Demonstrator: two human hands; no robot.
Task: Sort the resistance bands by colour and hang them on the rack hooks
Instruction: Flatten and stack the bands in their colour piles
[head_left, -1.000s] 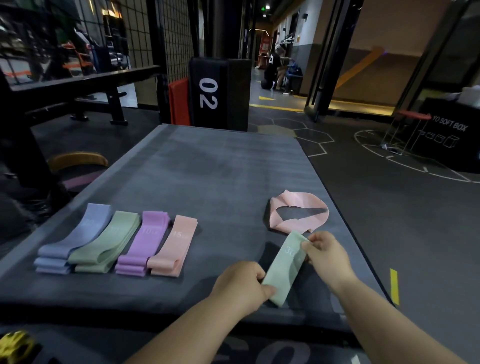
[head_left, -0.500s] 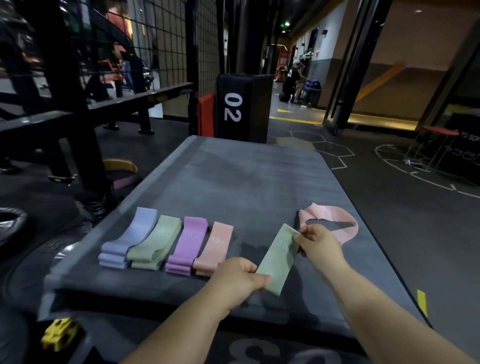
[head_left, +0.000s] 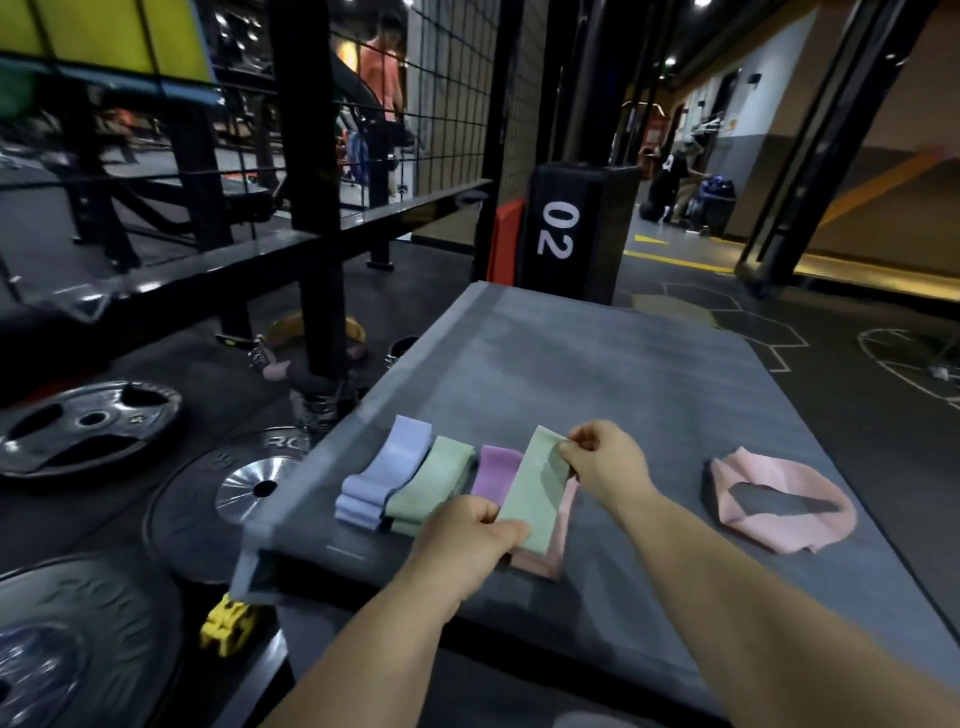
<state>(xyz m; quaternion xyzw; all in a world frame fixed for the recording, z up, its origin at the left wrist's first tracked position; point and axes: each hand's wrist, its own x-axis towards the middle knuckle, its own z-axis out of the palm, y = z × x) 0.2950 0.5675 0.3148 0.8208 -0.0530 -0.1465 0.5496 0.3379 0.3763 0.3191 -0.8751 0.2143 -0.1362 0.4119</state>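
Note:
A flattened green resistance band (head_left: 535, 491) is stretched between my hands above the sorted row. My left hand (head_left: 467, 540) pinches its near end and my right hand (head_left: 602, 462) pinches its far end. Under it on the grey padded platform (head_left: 597, 374) lie folded piles: blue bands (head_left: 387, 470), green bands (head_left: 436, 483), purple bands (head_left: 496, 467) and pink bands (head_left: 556, 545), the last two partly hidden by the held band. A loose pink band (head_left: 779, 506) lies open as a loop to the right.
Weight plates (head_left: 88, 426) lie on the floor to the left, beside a black rack post (head_left: 311, 208) and wire mesh. A yellow clip (head_left: 228, 623) sits below the platform's near left corner. A black pad marked 02 (head_left: 566, 234) stands behind the platform.
Both hands have carried the green band leftwards, from the platform's right side to above the purple and pink piles. The camera has swung left, showing more of the rack and weight plates.

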